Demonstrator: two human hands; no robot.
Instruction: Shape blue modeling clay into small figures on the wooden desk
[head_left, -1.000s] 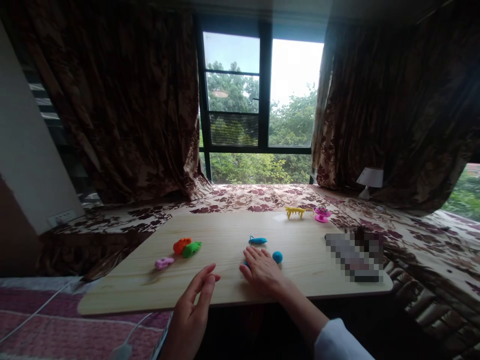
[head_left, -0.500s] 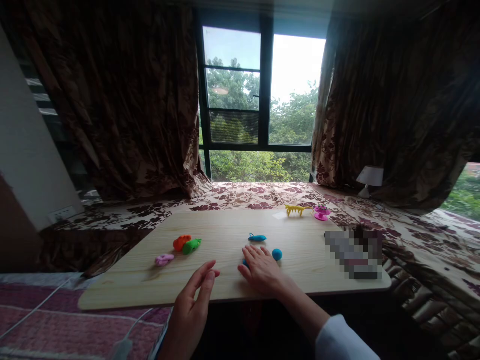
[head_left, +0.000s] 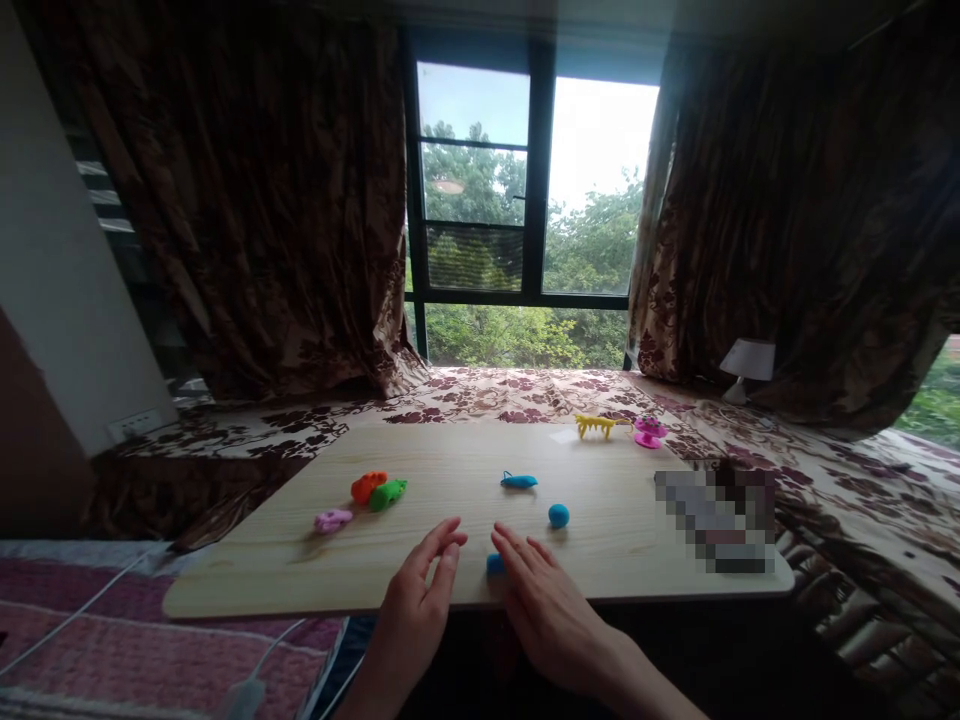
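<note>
My right hand (head_left: 544, 600) lies flat, fingers stretched out, on the near edge of a light wooden board (head_left: 450, 480). Its fingertips rest against a small blue clay piece (head_left: 494, 564). My left hand (head_left: 420, 600) is open beside it, fingers loosely apart, over the board's front edge and touching nothing I can make out. Beyond them sit a blue clay ball (head_left: 558, 515) and a blue fish-like figure (head_left: 518, 481).
On the board's left lie orange (head_left: 367, 486), green (head_left: 387, 494) and pink (head_left: 332, 520) clay pieces. A yellow figure (head_left: 596, 426) and a pink one (head_left: 649, 432) stand at the far right. A white cable (head_left: 259, 665) runs over the pink cover below.
My right hand has slid back toward me, dragging a small blue piece to the front edge and uncovering the blue ball. My left hand has moved right and forward.
</note>
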